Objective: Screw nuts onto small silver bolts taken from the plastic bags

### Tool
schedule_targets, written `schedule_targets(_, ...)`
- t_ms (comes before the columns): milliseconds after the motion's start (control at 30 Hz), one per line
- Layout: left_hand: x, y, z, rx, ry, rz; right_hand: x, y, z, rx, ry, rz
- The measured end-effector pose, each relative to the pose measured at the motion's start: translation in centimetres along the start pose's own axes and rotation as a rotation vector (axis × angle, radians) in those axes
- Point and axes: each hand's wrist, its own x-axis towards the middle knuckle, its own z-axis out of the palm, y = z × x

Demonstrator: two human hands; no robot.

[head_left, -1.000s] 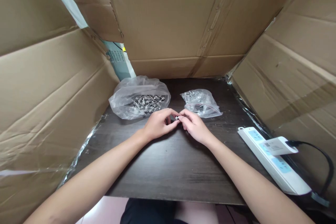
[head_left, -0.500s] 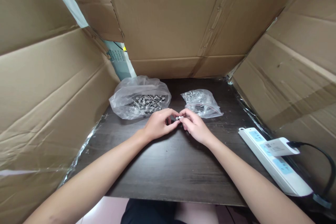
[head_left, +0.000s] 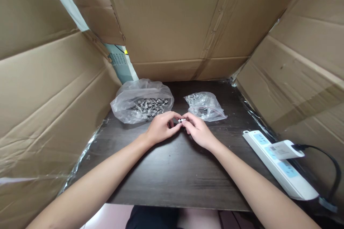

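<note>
My left hand [head_left: 161,128] and my right hand [head_left: 198,130] meet over the middle of the dark wooden table [head_left: 172,171]. Both pinch one small silver metal part [head_left: 181,120] between their fingertips. Just behind my left hand lies an open clear plastic bag [head_left: 142,103] with a heap of small metal screws. Behind my right hand lies a smaller clear zip bag [head_left: 205,105] with more small metal parts.
Cardboard walls [head_left: 48,89] stand on the left, back and right of the table. A white power strip [head_left: 279,164] with a plugged-in white adapter and black cable lies at the right edge. My dark clothing shows below the table's front edge.
The hands stay together on the small metal part, with only slight finger movement. The view has shifted a little.
</note>
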Motion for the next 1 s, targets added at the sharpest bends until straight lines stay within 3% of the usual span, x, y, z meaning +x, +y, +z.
schedule_targets(1000,-0.01,-0.01,0.07,0.006,-0.012,-0.014,-0.13,0.08,0.23,0.004,0.031,-0.007)
